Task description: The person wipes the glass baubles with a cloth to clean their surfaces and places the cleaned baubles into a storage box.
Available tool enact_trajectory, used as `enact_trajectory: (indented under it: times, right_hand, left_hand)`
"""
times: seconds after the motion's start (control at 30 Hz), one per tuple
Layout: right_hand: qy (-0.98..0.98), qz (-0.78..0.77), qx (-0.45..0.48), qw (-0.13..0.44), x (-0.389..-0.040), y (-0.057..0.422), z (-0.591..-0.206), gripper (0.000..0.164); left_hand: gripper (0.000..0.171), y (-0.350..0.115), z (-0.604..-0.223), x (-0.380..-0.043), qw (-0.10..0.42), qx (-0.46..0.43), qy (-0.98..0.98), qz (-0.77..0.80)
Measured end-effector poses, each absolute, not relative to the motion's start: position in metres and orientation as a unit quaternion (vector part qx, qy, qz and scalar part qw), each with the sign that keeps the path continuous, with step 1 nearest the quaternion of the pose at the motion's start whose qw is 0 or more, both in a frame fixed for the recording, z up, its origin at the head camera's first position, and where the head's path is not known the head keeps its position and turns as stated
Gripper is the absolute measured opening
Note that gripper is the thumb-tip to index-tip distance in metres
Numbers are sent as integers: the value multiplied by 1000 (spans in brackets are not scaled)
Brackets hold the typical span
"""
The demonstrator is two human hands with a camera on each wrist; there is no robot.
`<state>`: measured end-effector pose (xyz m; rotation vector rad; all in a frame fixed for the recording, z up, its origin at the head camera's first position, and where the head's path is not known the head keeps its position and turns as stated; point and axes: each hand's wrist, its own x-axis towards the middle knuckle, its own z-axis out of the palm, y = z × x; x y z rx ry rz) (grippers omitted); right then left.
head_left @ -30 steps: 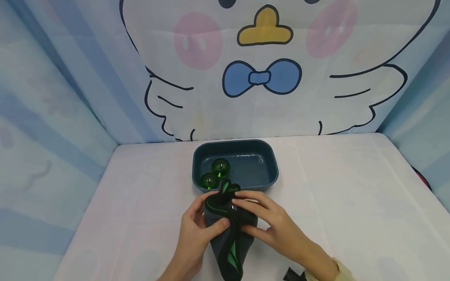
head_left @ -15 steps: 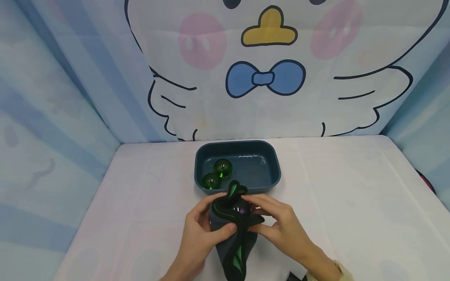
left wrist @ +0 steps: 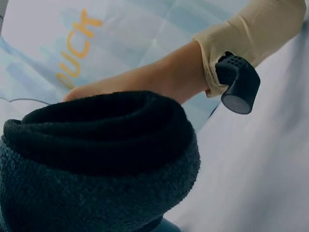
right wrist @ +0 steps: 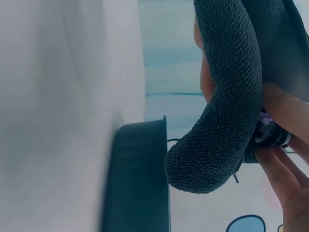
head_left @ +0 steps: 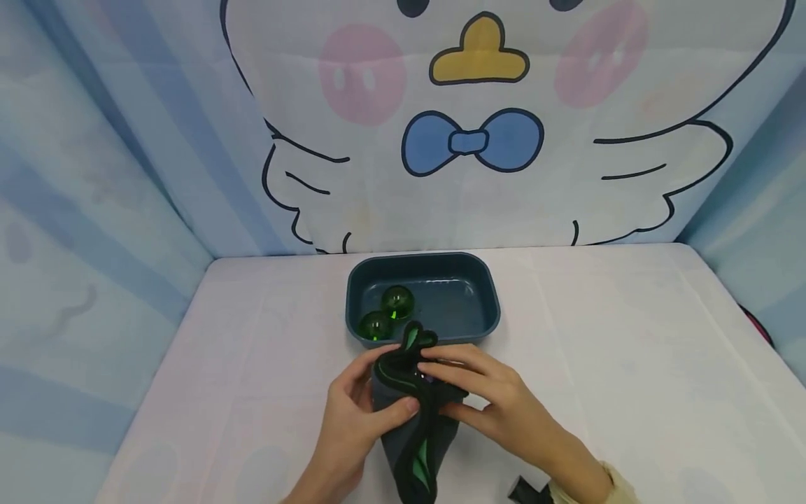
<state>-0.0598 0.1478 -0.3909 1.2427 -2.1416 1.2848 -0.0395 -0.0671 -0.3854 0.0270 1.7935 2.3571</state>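
Note:
Both hands hold a thick, fuzzy dark grey cloth [head_left: 398, 437], bunched up with a wavy dark edge and green showing in its folds. My left hand [head_left: 352, 409] grips its left side, thumb in front. A dark glossy ball [right wrist: 268, 133] with purplish glints sits in the folds, mostly covered. My right hand [head_left: 481, 392] pinches it between thumb and fingers, the index and middle fingers reaching over the cloth. In the left wrist view the cloth [left wrist: 106, 198] fills the lower left and hides the left fingers.
Just beyond the hands stands a dark teal rectangular tub [head_left: 488, 308] on the white-covered table [head_left: 604, 350]. Two clear green balls, a rear ball [head_left: 397, 302] and a front ball [head_left: 375, 325], lie in its left end. A printed cloth backdrop [head_left: 466, 210] rises behind.
Half a second ago more of the glossy ball showed and a cloth flap stuck out at right. Now the right fingers lie further over it and the flap is pressed in.

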Motion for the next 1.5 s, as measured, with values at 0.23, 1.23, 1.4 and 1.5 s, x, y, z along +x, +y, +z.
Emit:
enact_trajectory:
  times: [0.23,1.23,1.4,1.5]
  right_hand:
    - [-767,491,400,104,-59,151,-387,57]
    - [-752,586,295,59,-54,149,-394,58]
    - [-749,608,261,39,-54,148,-395,52]
    - [-759,596,258,51,-53,145,-395,55]
  left_hand:
    - [59,-68,-384,-38,110,-10,600,793]
    - [56,-64,-387,-38,41,21,621,783]
    - [56,-66,-385,-38,43,31,619,784]
    - [59,-67,-385,-39,53,25,603,796]
